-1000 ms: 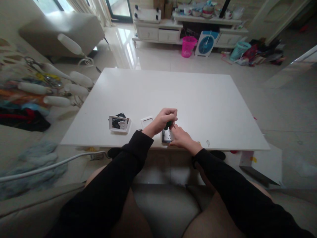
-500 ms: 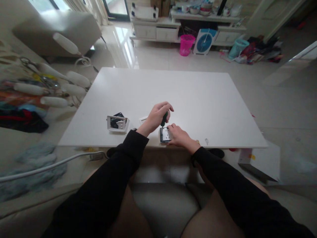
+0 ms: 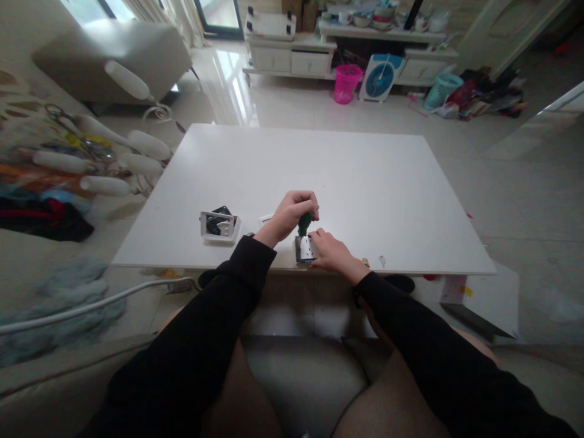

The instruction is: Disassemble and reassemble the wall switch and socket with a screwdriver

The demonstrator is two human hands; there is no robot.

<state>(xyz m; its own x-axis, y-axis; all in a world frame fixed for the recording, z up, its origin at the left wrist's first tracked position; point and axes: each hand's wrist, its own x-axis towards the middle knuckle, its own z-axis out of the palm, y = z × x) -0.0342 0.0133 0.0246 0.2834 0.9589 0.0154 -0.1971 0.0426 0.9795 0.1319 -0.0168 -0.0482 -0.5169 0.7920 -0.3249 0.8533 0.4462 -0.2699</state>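
White tabletop (image 3: 319, 164), lower centre: left hand (image 3: 292, 216) – grip clamped on green screwdriver (image 3: 304, 222), tip down; right hand (image 3: 331, 250) pinched socket module (image 3: 305, 249) beneath. Screw-turning apparently underway – next turn called for steady pressure.

We see two long black sleeves, the left sleeve (image 3: 205, 347) and the right sleeve (image 3: 438, 359), plain, slightly loose, creased at the elbows and ending at the wrists. The left hand (image 3: 292, 214) and right hand (image 3: 332, 252) are bare, as are the thighs (image 3: 374, 395).

Left hand (image 3: 292, 214) grips green screwdriver (image 3: 304, 223) over socket (image 3: 305, 249); right hand (image 3: 332, 251) steadies socket on white table (image 3: 319, 170).
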